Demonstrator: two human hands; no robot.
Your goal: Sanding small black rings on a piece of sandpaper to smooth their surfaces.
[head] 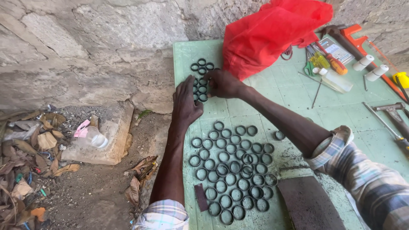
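On a pale green table (251, 106), my left hand (186, 102) and my right hand (223, 83) cup a small cluster of dark rubber rings (201, 81) from either side near the table's far left corner. Both hands touch the rings with curled fingers; neither lifts one that I can see. Closer to me lies a larger patch of several dark rings (232, 170) laid flat side by side, and one ring (279, 135) sits apart to its right.
A red plastic bag (268, 36) lies behind the hands. Screwdrivers (328, 57), white rolls (370, 67), an orange tool (355, 40) and a hammer (394, 113) lie at the right. A dark slab (309, 204) sits near me. Left of the table: dirt, stone block (106, 136), litter.
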